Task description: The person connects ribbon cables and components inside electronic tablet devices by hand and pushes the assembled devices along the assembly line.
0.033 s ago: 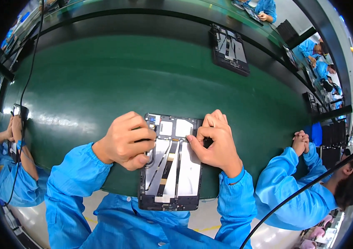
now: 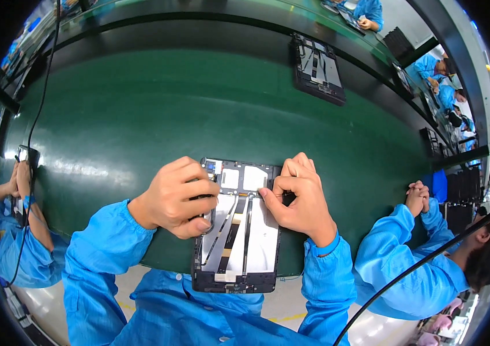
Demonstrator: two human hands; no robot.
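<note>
An opened tablet [image 2: 262, 236] lies in front of me, its lower end reaching past the table's near edge. Inside its black frame are silver plates, thin black cables and a black-and-tan flex strip [image 2: 230, 245]. My left hand [image 2: 181, 196] is closed at the tablet's upper left edge, fingers curled inward and thumb against the side. Whatever its fingertips pinch there is hidden. On the upper right, my right hand [image 2: 301, 199] grips the tablet, thumb pressed on the inner face and the other fingers bent at the edge.
A second opened tablet [image 2: 319, 72] lies at the far right of the green table [image 2: 158, 109]. A person in blue sits at right with clasped hands [image 2: 417, 199]; another at left has hands [image 2: 21, 176] near a device. A black cable [image 2: 46, 98] hangs at left.
My left hand has shifted very slightly to the right, its thumb tip now further over the tablet's edge. The right hand and the tablet stay where they were.
</note>
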